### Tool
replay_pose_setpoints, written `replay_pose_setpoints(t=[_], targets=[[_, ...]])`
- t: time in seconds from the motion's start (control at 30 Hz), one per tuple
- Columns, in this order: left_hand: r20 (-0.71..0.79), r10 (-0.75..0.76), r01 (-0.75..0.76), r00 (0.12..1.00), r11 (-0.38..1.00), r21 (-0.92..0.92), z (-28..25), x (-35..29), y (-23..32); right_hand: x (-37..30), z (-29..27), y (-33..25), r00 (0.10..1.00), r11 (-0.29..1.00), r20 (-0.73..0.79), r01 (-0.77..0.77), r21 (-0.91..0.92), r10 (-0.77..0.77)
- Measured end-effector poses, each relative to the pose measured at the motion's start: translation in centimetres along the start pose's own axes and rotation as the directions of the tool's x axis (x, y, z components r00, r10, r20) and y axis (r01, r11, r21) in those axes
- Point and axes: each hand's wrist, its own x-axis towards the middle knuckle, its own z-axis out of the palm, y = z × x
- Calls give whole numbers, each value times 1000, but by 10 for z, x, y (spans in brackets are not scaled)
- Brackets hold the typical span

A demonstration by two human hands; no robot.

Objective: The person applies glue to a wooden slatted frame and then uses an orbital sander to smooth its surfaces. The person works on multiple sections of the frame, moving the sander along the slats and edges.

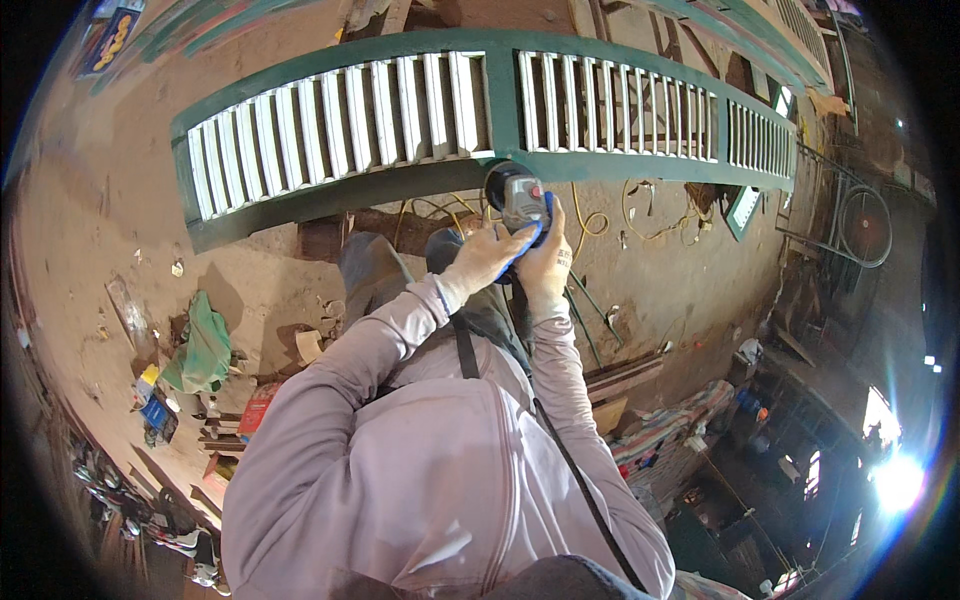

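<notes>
**Grinder held two-handed at shutter frame**

We find the angle grinder (520,200) gripped by both hands, its long axis running from the palms away toward the green louvred shutter frame (480,110), disc end foremost and at the frame's lower rail. Our left hand (488,255) is closed around the body from the near left. Our right hand (545,262) clasps the blue-trimmed rear. Both forearms reach forward, sleeves converging. A green cloth (203,345) lies well left below.
</notes>
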Motion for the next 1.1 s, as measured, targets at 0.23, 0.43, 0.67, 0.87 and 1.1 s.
replay_pose_setpoints(t=[0.23, 0.43, 0.67, 0.87, 1.1], targets=[[129, -204, 241, 970, 846, -475, 11, 14, -21, 13, 8, 3, 1000, 997, -9, 26, -67, -26], [25, 31, -26, 999, 987, -158, 3, 14, -1, 8, -14, -2, 999, 997, 22, -44, -57, 46], [97, -174, 198, 980, 913, -358, 7, 9, -14, 15, 4, 6, 999, 998, 17, 39, -41, -39], [173, -72, 85, 982, 994, -67, 3, 11, 14, -3, -6, 18, 999, 1000, -47, 22, 6, -22], [559, -485, 607, 673, -72, -792, -31, -43, 5, -43, 24, -17, 982, 985, 90, 171, -28, -168]])
